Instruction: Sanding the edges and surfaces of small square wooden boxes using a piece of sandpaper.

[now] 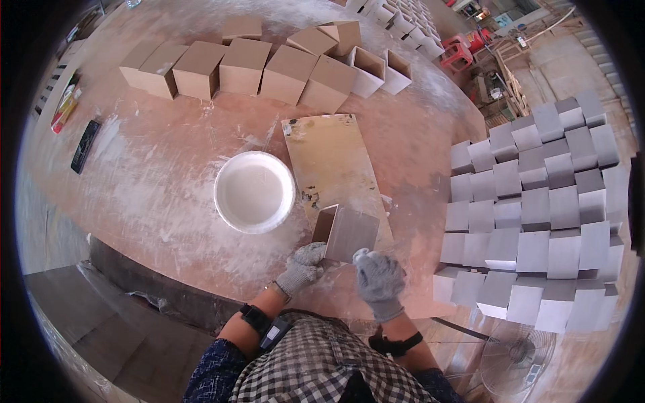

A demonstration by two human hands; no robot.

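White plastic basin (290, 193), left of the frame's centre; then the gloved left hand (302, 266), seemingly clamped on the lower-left corner of the box (352, 235), at lower centre over a yellowish board (329, 151). Gloved right hand (381, 279) curls at its lower-right corner, grip unclear. Best brace the box firmly, keeping right-hand pressure light and even

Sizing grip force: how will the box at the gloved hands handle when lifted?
The box is probably light for its size: the open end shows it hollow. Likely stiff, too: its edges look straight. Flat sides suggest sliding or tipping over rolling.
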